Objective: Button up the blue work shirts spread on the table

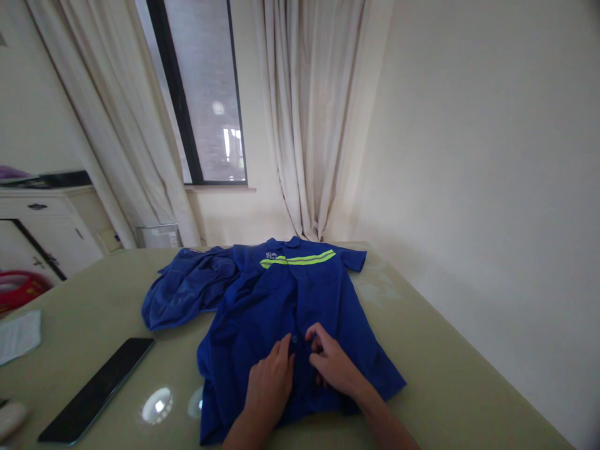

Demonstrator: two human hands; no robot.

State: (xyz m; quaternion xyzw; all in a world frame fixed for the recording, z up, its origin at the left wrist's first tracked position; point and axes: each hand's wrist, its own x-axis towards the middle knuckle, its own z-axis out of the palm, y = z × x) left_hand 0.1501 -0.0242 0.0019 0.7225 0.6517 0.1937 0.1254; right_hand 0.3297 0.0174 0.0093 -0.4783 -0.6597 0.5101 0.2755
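- Left hand (269, 381) and right hand (335, 365) both rest on the blue work shirt (300, 312), fingers pinched on its button placket mid-front.
- Shirt lies flat on the worktop (445, 375), collar away.
- Dark phone (96, 390) just left, well clear.
- White cloth (19, 334) at far left edge.
- Second blue garment (187, 287) bunched against the shirt's far-left side.
- Curtains (304, 125) behind.

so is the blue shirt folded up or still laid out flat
Spread flat: the blue shirt lies open on the table, collar away, sleeves out, both hands at its front placket.
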